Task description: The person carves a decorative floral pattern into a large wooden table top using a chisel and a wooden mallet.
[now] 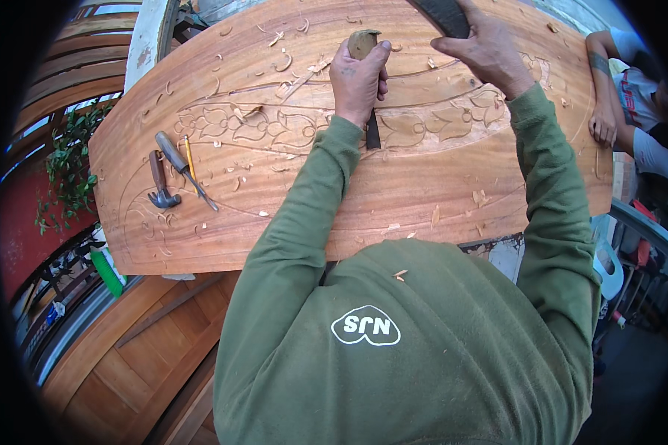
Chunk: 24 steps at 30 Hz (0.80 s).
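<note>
Carved wooden panel (423, 185) lies flat in front of the person, near edge against the torso, leaf-and-flower band running across its middle. Left hand (355, 85) is wrapped around a chisel (363, 46), handle top poking out above the fist, dark blade coming out below onto the band's near border. Right hand (491, 52) grips a dark block-like tool (445, 16), raised toward the far edge, apart from the chisel.

Step looks like tapping the chisel along the carving. To do it well: set the cutting edge right on the line, hold the handle firmly but with the fingers below its top, strike square and light, take thin chips. Brush loose shavings (284, 61) off the lines so the cut can be read. Hammer (157, 170), grey-handled tool (172, 153) and pencil (190, 154) lie near the left edge, clear of the swing.

Hard to make out: blade tip's contact with the wood; mid-chisel, covered by the left hand; far end of the dark tool, cut off at the top, so its full shape is unclear; some right fingers, behind it. Another person's arm (601, 81) reaches the right edge, body partly lost in the dark rim. Panel's support mostly hidden.
</note>
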Available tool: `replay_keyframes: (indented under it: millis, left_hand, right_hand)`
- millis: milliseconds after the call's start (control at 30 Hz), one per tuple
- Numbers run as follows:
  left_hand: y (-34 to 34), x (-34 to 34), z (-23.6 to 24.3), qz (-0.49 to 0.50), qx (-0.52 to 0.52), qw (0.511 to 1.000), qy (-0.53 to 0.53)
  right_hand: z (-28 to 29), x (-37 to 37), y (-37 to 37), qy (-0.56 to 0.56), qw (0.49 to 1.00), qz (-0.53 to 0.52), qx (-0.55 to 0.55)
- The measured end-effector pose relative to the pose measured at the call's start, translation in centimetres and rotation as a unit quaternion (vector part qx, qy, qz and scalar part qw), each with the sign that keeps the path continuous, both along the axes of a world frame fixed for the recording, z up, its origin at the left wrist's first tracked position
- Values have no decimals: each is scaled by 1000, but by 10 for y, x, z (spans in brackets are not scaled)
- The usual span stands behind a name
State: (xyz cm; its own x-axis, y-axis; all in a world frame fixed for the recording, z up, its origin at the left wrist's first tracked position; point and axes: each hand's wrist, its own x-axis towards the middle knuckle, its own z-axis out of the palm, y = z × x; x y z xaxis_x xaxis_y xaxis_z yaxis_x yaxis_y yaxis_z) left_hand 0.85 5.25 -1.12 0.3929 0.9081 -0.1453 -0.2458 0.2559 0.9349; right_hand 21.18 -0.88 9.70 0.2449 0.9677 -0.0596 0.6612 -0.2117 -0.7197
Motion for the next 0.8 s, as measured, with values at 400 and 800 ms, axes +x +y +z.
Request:
replay_keyframes:
  millis: [400, 800]
  left_hand:
    - [24, -62, 27, -37, 7, 999, 16]
    - [29, -53, 15, -58, 7, 998, 11]
  right_hand:
    - [9, -12, -16, -46, 995, 85, 36]
    - [6, 3, 36, 96, 964, -13, 247]
